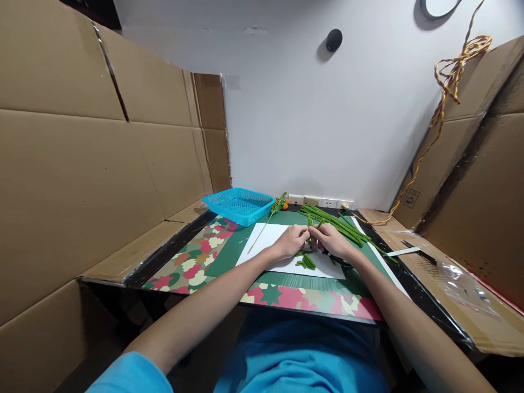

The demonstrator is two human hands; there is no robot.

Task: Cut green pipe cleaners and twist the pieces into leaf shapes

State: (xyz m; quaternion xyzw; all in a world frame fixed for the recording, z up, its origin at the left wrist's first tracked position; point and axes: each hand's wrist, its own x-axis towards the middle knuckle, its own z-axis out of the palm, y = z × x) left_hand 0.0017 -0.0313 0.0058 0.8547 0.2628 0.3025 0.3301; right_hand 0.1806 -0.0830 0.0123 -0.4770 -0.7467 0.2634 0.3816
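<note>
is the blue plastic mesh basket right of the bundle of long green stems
No, the blue basket stands left of the green bundle.

The long stems [333,221] are bright green, and the short pieces [309,262] match them. The paper [276,233] is plain white. The mat [224,262] is dark green, its border [303,298] patterned with stars and blobs in pink, red, cream, tan and green. The basket [244,219] is turquoise blue. The cardboard [164,93] is brown, the wall [286,120] pale grey, the knob [334,40] black, the shirt [303,355] bright blue, and the cord [449,90] twists yellow with reddish brown.
</note>
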